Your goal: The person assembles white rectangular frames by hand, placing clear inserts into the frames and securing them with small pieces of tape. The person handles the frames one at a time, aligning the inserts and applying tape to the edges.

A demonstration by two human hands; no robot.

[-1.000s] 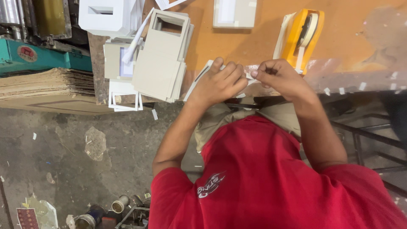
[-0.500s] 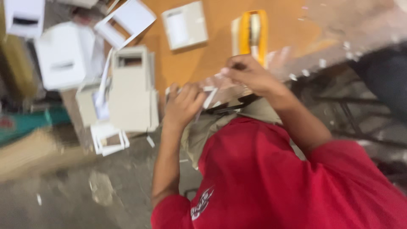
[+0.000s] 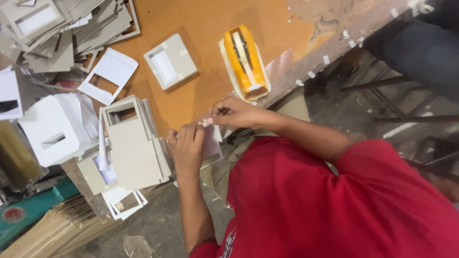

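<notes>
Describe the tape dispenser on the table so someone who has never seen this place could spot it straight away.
Start at the orange wooden tabletop and follow its near edge to where the person's two hands meet. Just beyond the right hand stands the orange and cream plastic tape dispenser. It is the only bright, rounded thing there; everything around it is flat grey or white card.

one orange tape dispenser [image 3: 245, 61], two hands, several stacks of cardboard frames [image 3: 136, 148]

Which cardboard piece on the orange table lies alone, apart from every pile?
The small grey card with a white window, lying flat just left of the orange tape dispenser; the others overlap in piles.
</notes>
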